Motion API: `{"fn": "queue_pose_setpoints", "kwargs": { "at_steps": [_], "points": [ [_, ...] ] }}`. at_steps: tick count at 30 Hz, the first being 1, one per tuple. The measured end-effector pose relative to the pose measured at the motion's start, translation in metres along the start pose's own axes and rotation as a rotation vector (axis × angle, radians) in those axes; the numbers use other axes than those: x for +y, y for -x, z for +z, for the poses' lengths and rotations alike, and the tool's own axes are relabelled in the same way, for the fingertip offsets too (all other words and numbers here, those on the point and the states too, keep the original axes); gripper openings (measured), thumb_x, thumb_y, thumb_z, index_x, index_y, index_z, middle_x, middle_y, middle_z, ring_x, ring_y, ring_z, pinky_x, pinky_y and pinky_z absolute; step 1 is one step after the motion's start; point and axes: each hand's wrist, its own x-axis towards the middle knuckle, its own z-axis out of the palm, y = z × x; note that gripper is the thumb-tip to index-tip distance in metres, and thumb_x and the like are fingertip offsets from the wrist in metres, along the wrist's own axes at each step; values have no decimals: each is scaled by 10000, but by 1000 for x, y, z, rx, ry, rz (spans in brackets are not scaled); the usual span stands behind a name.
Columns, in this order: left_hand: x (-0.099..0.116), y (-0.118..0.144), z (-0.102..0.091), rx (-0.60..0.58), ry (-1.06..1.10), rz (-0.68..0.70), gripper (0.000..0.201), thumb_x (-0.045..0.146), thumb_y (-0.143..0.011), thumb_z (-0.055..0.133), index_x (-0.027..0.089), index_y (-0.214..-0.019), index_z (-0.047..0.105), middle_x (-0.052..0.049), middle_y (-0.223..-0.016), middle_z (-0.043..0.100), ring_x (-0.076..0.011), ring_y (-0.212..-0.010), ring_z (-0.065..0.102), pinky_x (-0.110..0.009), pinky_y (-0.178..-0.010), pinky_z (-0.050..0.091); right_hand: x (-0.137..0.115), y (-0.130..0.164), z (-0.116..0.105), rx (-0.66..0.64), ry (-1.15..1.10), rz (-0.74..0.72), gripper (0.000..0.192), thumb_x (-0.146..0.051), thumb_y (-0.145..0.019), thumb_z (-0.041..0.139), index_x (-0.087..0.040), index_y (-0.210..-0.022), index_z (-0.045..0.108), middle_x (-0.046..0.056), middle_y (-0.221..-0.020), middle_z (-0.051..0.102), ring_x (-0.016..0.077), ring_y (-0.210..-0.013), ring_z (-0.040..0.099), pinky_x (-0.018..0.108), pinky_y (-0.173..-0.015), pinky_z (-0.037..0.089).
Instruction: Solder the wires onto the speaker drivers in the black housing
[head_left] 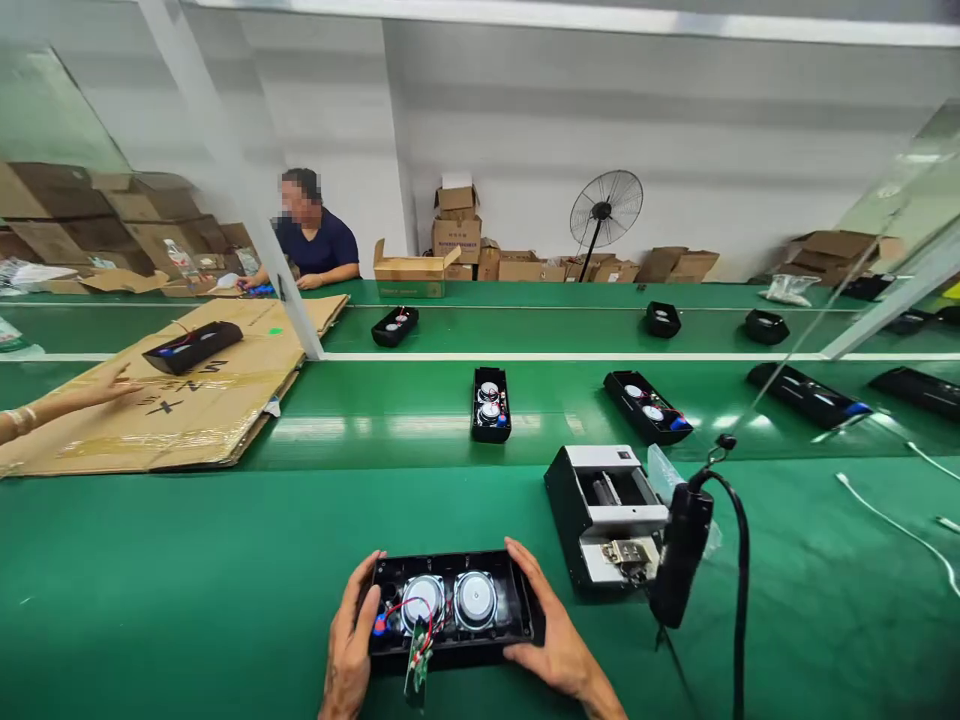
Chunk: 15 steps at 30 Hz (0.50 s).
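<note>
Between my two hands is a black speaker housing (450,655), its open side facing up. Inside it sit two round silver speaker drivers (475,598). Red and blue wires run across the left driver to a small green circuit board (417,665), which hangs over the near edge. A blue part shows at the housing's left end. My left hand (352,635) is closed on the left end, with the thumb along its side. My right hand (551,640) grips the right end, fingers over the far corner and thumb at the near one.
A black-and-white tape dispenser (611,515) stands to the right, beside a hanging black electric screwdriver (681,555). More speaker housings (491,405) lie along the green belt. At left, another person's hand (112,385) reaches over flat cardboard (225,415). A co-worker (319,240) sits across the line.
</note>
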Motion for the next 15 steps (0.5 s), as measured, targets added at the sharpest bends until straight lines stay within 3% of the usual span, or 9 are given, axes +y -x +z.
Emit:
{"fn": "queue_pose_setpoints", "kwargs": {
  "at_steps": [4,8,12,15],
  "points": [
    [-13,3,1,-31,59,46,715,797,-993,602,238,-1413,751,-102,-1516,743,-384,-1515,619,-540,-1347,446,8,14,7,24,-49,26,1024,-302,-762,863,-310,-1721,504,138,-1871,304,381,-1742,266,615,-1413,193],
    [-23,10,-2,-61,85,63,608,679,-1038,630,237,-1448,714,-104,-1560,713,-363,-1531,608,-512,-1333,475,13,18,6,25,-117,29,989,-463,-827,921,-351,-1719,508,133,-1877,294,390,-1742,252,605,-1408,218],
    [-23,11,16,-62,120,97,600,681,-1027,655,223,-1410,709,-128,-1490,748,-363,-1432,687,-490,-1237,576,23,16,1,85,-246,-8,985,-634,-832,935,-354,-1693,545,147,-1887,258,392,-1747,203,588,-1388,277],
    [-11,9,32,-99,91,181,627,716,-1028,636,211,-1389,721,-155,-1477,735,-374,-1438,667,-521,-1256,544,30,13,-3,147,-310,-52,954,-675,-806,947,-356,-1639,610,152,-1879,284,394,-1740,217,578,-1372,303]
  ]
}}
